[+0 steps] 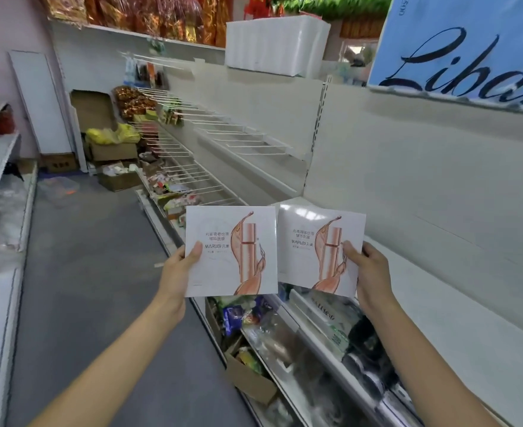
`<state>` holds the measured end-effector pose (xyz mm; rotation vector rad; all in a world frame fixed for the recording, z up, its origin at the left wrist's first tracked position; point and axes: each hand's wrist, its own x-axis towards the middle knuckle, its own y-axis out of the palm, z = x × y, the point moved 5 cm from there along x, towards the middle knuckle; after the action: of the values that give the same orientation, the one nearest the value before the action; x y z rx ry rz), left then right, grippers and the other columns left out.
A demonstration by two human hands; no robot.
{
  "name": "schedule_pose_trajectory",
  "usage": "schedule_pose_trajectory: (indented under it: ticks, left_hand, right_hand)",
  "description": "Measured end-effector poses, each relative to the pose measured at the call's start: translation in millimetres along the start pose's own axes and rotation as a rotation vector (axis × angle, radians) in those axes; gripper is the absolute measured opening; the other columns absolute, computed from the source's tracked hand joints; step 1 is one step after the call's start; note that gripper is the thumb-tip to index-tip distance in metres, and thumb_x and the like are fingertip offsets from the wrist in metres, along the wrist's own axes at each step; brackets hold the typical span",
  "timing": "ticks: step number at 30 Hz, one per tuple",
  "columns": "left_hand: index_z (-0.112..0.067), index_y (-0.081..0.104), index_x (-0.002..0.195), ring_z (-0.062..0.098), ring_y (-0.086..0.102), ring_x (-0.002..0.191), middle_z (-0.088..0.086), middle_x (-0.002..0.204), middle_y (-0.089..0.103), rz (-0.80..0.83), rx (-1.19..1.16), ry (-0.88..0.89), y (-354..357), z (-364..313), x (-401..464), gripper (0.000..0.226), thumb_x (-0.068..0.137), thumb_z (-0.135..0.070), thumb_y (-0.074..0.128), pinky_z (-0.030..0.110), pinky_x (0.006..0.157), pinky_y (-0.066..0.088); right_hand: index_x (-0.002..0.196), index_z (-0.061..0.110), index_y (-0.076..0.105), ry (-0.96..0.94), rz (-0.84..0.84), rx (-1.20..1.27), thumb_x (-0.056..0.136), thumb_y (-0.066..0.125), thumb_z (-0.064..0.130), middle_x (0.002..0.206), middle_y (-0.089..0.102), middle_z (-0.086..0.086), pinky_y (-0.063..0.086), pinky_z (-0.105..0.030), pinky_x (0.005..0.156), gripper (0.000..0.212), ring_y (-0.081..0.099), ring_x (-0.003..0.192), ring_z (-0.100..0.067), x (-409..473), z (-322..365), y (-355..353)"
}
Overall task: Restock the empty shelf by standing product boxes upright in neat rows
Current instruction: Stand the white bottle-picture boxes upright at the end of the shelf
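A shop aisle runs far along white shelves (457, 306) on the right. The left hand (178, 269) pinches the left box (230, 251) upright by its left edge, thumb in front. Just beside it, the right hand (368, 269) pinches the right box (320, 249), both above the near shelf.

Blue sign (469, 47) lettering, edge-cropped

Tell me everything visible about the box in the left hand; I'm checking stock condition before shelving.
The box in the left hand is flat, square and white, looks like glossy card, printed with a rose-gold bottle, a swirl of liquid and "MARUBI" under Chinese text. It looks undamaged. It is held upright, front toward the camera, in the air before the shelf. The left hand grips its lower left edge, thumb on the front. Its right edge meets or overlaps the other box.
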<state>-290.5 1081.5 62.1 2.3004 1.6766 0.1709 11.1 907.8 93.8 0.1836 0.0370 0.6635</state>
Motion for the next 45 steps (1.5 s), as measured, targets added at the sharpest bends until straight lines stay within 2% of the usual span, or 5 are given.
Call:
schedule_pose_trajectory:
  ticks: [18,30,36,41,45]
  left_hand:
    - [-0.014,0.065,0.122,0.032,0.072,0.101,0.006,0.111,0.076,0.129,0.064,-0.066,104.1,22.9,228.9,0.032,0.096,-0.034,0.063,0.049,0.089,0.057]
    - [-0.012,0.063,0.125,0.037,0.071,0.105,0.011,0.113,0.075,0.416,0.069,-0.207,218.3,78.9,330.4,0.039,0.095,-0.038,0.063,0.057,0.095,0.054]
    - [-0.016,0.068,0.115,0.027,0.074,0.095,0.004,0.102,0.078,0.602,0.098,-0.206,275.3,90.6,380.4,0.024,0.099,-0.032,0.059,0.04,0.078,0.059]
    - [-0.019,0.063,0.129,0.029,0.07,0.11,0.005,0.118,0.074,0.775,0.123,-0.247,322.7,112.8,423.7,0.032,0.1,-0.034,0.059,0.047,0.096,0.055]
    - [-0.022,0.058,0.132,0.023,0.068,0.114,0.002,0.123,0.072,0.871,0.199,-0.182,347.7,132.2,451.1,0.034,0.101,-0.034,0.057,0.039,0.094,0.055]
  right_hand:
    - [0.107,0.01,0.07,-0.047,-0.166,-0.023,0.094,0.068,0.019,0.112,0.073,-0.015,0.053,-0.058,0.095,0.016,0.068,0.105,-0.041,197.3,-28.9,-11.2]
    - [0.112,0.012,0.068,-0.062,-0.483,-0.006,0.096,0.065,0.021,0.111,0.074,-0.013,0.058,-0.044,0.08,0.019,0.072,0.093,-0.035,211.8,-22.2,-65.0]
    - [0.108,0.013,0.071,-0.119,-0.624,-0.023,0.054,0.08,0.053,0.11,0.075,-0.013,0.058,-0.052,0.089,0.068,0.072,0.097,-0.036,196.3,-13.7,-61.5]
    - [0.111,0.01,0.07,-0.16,-0.713,-0.04,0.055,0.085,0.055,0.107,0.076,-0.011,0.063,-0.038,0.074,0.074,0.075,0.087,-0.027,192.3,-15.4,-49.0]
    - [0.117,0.008,0.068,-0.149,-0.775,-0.007,0.092,0.067,0.022,0.112,0.074,-0.014,0.057,-0.05,0.089,0.029,0.072,0.1,-0.037,190.7,-27.8,-36.1]
